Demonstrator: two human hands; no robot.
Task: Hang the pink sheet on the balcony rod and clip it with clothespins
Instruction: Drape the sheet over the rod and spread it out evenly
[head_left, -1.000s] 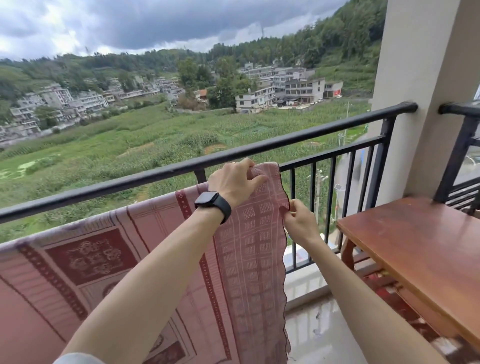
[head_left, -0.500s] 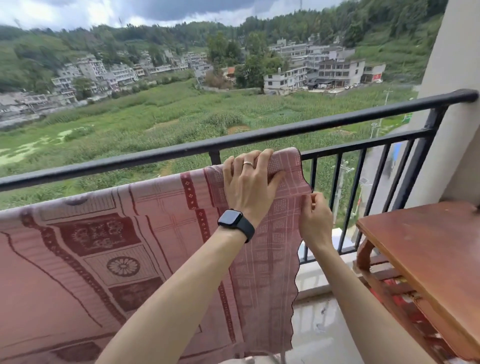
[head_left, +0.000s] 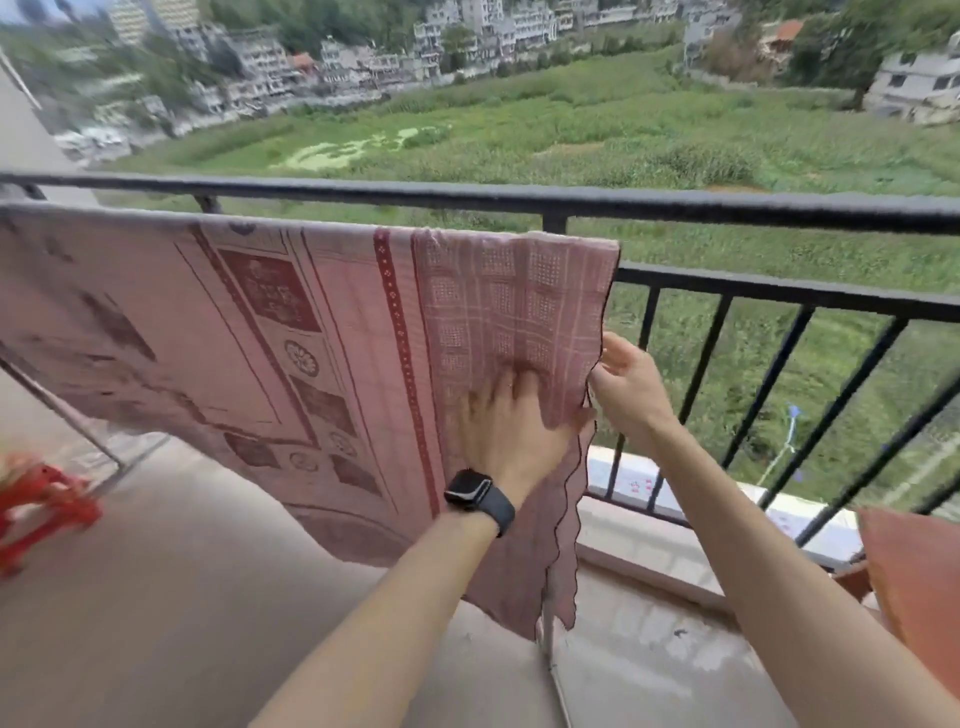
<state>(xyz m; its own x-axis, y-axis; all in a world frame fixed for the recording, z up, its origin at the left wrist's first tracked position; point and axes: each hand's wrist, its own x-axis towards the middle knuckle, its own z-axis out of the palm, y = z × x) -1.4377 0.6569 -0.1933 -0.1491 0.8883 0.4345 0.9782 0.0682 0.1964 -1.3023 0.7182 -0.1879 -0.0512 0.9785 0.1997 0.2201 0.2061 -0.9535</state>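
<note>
Done: pink sheet (head_left: 337, 338) draped over the rod (head_left: 779, 293). Below the rod, left hand (head_left: 511, 421) spread flat on it, likely smoothing (blurry), right hand (head_left: 631, 387) pinching its edge. To do: clothespins, none seen.

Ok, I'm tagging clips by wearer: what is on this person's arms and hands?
Both forearms are bare, no sleeves in view. The left wrist carries a black rectangular smartwatch on a dark band. The right hand shows nothing worn; the left hand is too blurred to tell rings.
</note>
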